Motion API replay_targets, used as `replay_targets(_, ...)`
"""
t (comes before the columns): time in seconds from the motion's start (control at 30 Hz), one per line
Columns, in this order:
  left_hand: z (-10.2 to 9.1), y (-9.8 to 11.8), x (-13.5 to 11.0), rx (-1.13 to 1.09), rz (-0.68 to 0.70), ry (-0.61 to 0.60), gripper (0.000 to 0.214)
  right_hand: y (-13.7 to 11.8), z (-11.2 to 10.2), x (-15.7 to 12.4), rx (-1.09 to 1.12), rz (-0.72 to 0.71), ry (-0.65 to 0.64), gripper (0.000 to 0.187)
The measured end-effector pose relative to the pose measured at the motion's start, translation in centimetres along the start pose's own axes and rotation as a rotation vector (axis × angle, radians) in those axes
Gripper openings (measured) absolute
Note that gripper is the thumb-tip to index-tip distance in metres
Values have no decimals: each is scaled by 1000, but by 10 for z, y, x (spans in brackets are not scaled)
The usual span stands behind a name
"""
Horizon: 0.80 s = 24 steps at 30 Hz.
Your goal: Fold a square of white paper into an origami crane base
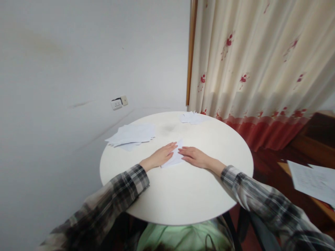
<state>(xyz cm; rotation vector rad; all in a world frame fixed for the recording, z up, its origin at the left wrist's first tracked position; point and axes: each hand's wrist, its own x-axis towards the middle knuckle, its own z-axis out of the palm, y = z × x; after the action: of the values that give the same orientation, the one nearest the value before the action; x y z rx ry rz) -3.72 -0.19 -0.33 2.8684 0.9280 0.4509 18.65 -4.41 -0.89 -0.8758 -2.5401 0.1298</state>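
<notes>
A folded sheet of white paper lies flat near the middle of the round white table, narrowing to a point at its far end. My left hand rests flat over its left side, fingers stretched out and covering part of it. On the other side, my right hand lies with its fingers extended, the tips at the paper's right edge. Neither hand grips the paper. Some of its outline is hidden beneath the fingers.
A loose stack of white paper sits at the table's left. Smaller paper pieces lie at the far edge. A wall with a socket borders the left; a curtain hangs behind. Printed sheets lie on furniture at right.
</notes>
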Motion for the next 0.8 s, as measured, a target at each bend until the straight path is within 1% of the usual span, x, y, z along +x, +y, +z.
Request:
replay_targets(0.07,5,-1,3,18,-1,-40,41,5,1,-1,10,24,24,37)
replay_targets(0.17,5,4,2,68,-2,-2,40,11,1,-1,23,64,72,34)
replay_targets(0.23,5,7,0,114,-8,29,39,9,0,0,25,68,105,31)
replay_targets(0.37,8,5,-3,200,-83,66,38,-10,-4,-6,37,81,239,29)
replay_targets(0.4,9,3,-3,213,-105,71,39,-17,-5,-9,54,79,248,30)
replay_targets(0.43,11,0,-3,223,-121,75,39,-24,-6,-13,73,54,231,31)
replay_targets(0.57,14,-6,-3,222,-144,84,40,-43,-8,-28,130,-65,83,40)
replay_targets(0.7,14,-6,-3,210,-146,93,40,-46,-11,-33,113,-138,21,43)
replay_targets(0.8,15,-6,-4,204,-133,97,40,-42,-15,-36,69,-151,-14,42)
